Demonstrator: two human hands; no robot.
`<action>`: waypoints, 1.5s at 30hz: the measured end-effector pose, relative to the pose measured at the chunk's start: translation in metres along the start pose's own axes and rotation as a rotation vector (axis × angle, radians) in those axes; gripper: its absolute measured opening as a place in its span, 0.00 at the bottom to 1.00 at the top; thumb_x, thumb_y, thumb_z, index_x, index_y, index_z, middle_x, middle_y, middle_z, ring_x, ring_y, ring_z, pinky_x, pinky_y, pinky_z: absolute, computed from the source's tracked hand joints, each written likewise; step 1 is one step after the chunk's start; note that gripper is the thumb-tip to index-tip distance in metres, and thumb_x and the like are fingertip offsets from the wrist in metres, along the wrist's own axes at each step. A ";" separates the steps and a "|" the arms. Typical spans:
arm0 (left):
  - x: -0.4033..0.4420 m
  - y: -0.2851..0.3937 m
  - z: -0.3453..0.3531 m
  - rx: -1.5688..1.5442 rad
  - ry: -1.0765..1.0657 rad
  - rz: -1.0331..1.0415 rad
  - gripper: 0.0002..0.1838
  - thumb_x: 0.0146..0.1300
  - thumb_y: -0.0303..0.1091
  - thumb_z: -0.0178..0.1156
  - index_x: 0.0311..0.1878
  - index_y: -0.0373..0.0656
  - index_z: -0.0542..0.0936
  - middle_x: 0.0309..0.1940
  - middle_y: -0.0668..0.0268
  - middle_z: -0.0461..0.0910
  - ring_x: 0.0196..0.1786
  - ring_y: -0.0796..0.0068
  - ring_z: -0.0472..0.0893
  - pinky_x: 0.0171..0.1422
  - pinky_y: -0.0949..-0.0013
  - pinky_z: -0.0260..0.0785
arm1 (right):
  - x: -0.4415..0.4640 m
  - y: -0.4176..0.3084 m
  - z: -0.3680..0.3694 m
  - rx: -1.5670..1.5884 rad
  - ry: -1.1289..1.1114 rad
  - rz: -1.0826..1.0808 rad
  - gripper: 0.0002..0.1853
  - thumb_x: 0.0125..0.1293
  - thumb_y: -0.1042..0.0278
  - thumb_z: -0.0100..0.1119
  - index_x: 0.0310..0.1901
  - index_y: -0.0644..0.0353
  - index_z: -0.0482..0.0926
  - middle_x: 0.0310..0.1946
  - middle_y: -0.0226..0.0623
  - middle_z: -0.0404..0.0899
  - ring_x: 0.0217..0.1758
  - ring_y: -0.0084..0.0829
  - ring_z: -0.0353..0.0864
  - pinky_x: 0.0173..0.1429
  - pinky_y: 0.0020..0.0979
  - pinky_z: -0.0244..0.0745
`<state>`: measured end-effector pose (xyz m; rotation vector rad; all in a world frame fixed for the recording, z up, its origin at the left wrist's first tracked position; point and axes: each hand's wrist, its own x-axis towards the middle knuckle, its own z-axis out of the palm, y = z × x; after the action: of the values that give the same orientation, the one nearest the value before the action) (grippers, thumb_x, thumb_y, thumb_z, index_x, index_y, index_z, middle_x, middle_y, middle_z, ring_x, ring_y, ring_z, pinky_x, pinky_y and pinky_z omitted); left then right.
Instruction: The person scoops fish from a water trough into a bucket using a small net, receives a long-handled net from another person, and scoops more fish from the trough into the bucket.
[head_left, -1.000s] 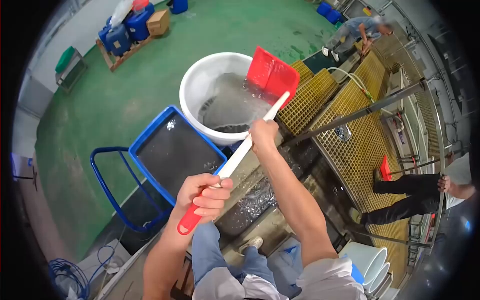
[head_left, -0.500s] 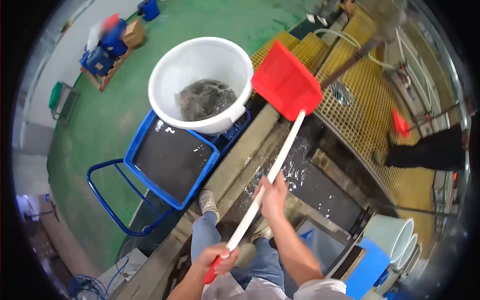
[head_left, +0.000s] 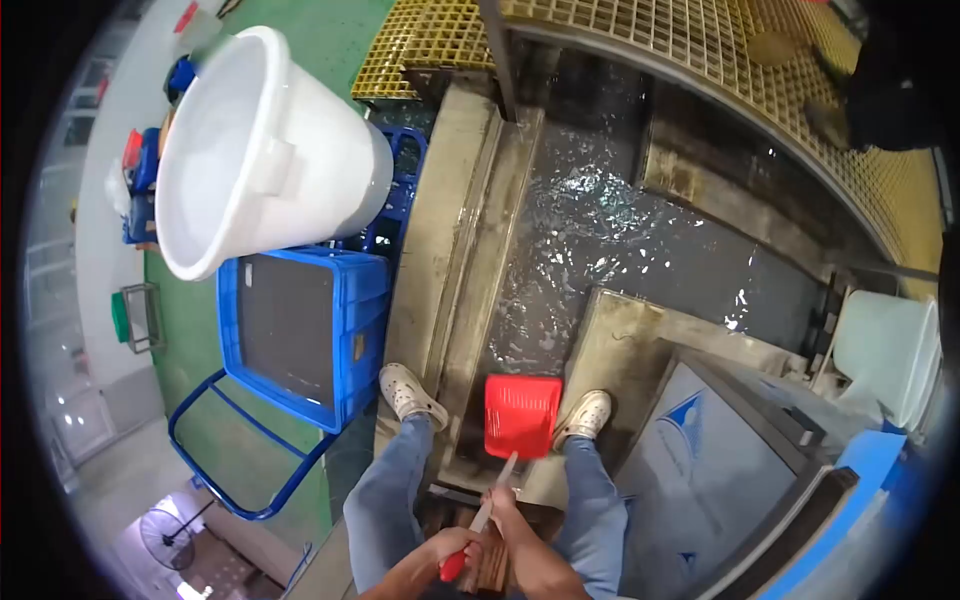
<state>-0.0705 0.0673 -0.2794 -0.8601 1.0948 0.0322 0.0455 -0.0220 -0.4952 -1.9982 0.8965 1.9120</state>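
Observation:
A red plastic shovel (head_left: 523, 415) with a slotted-looking pan and a white handle extends forward from between my feet, low over the wet channel. My right hand (head_left: 500, 503) is closed around the handle just behind the pan. Nearer my body, my left hand (head_left: 456, 545) grips the handle close to its red end. Beyond the pan, dark rippling water (head_left: 590, 215) fills the channel; whether the pan touches it I cannot tell. To the left stand a big white tub (head_left: 330, 150), its contents hidden from this angle, and a blue crate (head_left: 362, 335) holding dark liquid.
The tub and crate rest by a blue trolley, whose handle (head_left: 240, 505) points left. Concrete ledges (head_left: 440, 220) border the channel under my shoes. Yellow grating (head_left: 690, 50) runs along the far side, where another person's dark clothing (head_left: 890, 90) shows. A metal-sided box (head_left: 690, 450) stands right.
The shovel has swung down from beside the white tub to between my feet. My right hand has come back closer to my left, and my view has shifted.

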 end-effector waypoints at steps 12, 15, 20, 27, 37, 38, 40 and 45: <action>0.083 0.025 0.013 0.355 0.313 0.213 0.11 0.55 0.33 0.54 0.21 0.37 0.73 0.16 0.64 0.71 0.17 0.72 0.72 0.21 0.69 0.64 | 0.115 -0.015 -0.009 0.030 -0.218 0.133 0.06 0.64 0.68 0.47 0.30 0.59 0.65 0.18 0.31 0.64 0.15 0.24 0.63 0.18 0.27 0.61; 0.087 0.032 -0.004 0.304 0.179 0.258 0.12 0.58 0.33 0.54 0.20 0.39 0.71 0.15 0.67 0.68 0.16 0.76 0.69 0.19 0.71 0.62 | 0.073 -0.066 0.049 -0.009 -0.206 -0.060 0.08 0.65 0.69 0.47 0.29 0.57 0.62 0.17 0.29 0.61 0.14 0.20 0.59 0.15 0.21 0.55; 0.102 0.057 0.019 0.376 0.200 0.487 0.11 0.58 0.32 0.52 0.22 0.39 0.69 0.15 0.69 0.68 0.15 0.79 0.68 0.19 0.72 0.62 | 0.078 -0.128 0.083 0.073 -0.363 -0.213 0.07 0.64 0.70 0.50 0.31 0.57 0.63 0.19 0.29 0.63 0.14 0.18 0.59 0.15 0.20 0.55; 0.102 0.032 -0.001 0.420 0.170 0.549 0.09 0.58 0.32 0.52 0.25 0.38 0.70 0.15 0.70 0.68 0.16 0.80 0.68 0.19 0.72 0.61 | 0.057 -0.120 0.077 0.063 -0.406 -0.272 0.03 0.64 0.70 0.50 0.37 0.56 0.68 0.21 0.29 0.65 0.15 0.17 0.60 0.15 0.21 0.56; 0.022 -0.005 0.007 0.561 0.146 0.718 0.08 0.57 0.32 0.52 0.29 0.36 0.71 0.16 0.70 0.70 0.18 0.83 0.69 0.21 0.75 0.61 | -0.072 -0.131 0.111 0.025 -0.484 -0.436 0.11 0.65 0.72 0.47 0.49 0.61 0.67 0.21 0.30 0.64 0.15 0.18 0.60 0.14 0.21 0.56; 0.008 -0.009 0.009 0.529 0.096 0.740 0.08 0.58 0.32 0.52 0.31 0.36 0.71 0.15 0.70 0.69 0.17 0.82 0.68 0.19 0.74 0.62 | -0.093 -0.136 0.119 0.024 -0.493 -0.444 0.04 0.63 0.74 0.49 0.40 0.58 0.68 0.21 0.30 0.66 0.15 0.18 0.61 0.14 0.21 0.57; -0.040 -0.013 0.021 0.515 0.046 0.738 0.08 0.58 0.32 0.52 0.31 0.37 0.70 0.15 0.70 0.68 0.16 0.82 0.68 0.19 0.74 0.61 | -0.145 -0.144 0.138 0.023 -0.508 -0.458 0.03 0.64 0.74 0.48 0.38 0.58 0.67 0.21 0.30 0.66 0.15 0.19 0.61 0.14 0.22 0.57; -0.207 -0.024 0.057 0.448 -0.142 0.749 0.08 0.60 0.31 0.50 0.28 0.37 0.68 0.14 0.68 0.68 0.13 0.78 0.68 0.16 0.71 0.61 | -0.298 -0.143 0.200 0.025 -0.543 -0.527 0.02 0.64 0.74 0.48 0.36 0.59 0.66 0.21 0.32 0.66 0.15 0.20 0.61 0.14 0.22 0.58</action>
<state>-0.1183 0.1645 -0.0919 -0.0168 1.1760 0.4479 -0.0251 0.2811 -0.2659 -1.3837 0.2208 1.9385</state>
